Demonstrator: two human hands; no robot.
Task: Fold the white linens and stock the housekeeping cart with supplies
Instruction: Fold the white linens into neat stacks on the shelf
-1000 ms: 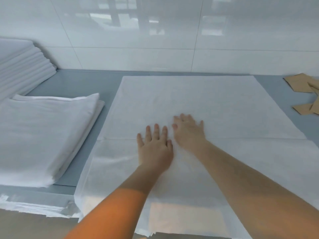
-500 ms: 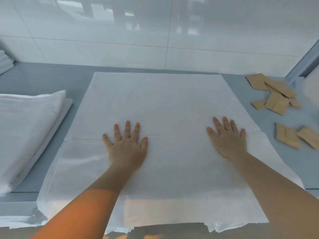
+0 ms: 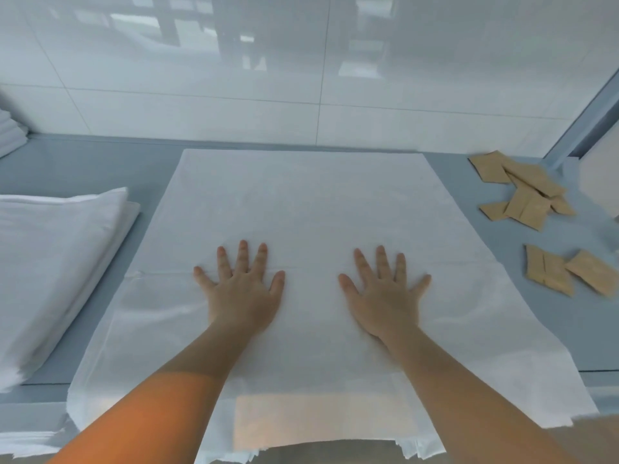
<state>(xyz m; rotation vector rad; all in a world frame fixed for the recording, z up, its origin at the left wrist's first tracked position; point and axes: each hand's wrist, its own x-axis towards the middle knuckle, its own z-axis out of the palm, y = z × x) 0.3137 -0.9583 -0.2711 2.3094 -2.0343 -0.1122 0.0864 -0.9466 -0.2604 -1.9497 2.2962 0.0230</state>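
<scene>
A thin white linen sheet lies spread flat on the grey table, its near edge hanging over the table's front. My left hand presses flat on the sheet left of centre, fingers spread and straight. My right hand lies flat on it right of centre, fingers also spread. Both palms rest along a faint crease running across the sheet. Neither hand holds anything.
A stack of folded white linens sits on the table at the left, with more folded linen at the far left edge. Several tan paper packets lie scattered at the right. A white tiled wall backs the table.
My hands started close together at the sheet's centre, then slid apart. My right hand went far right and has since come back partway toward the centre. The view shifted right.
</scene>
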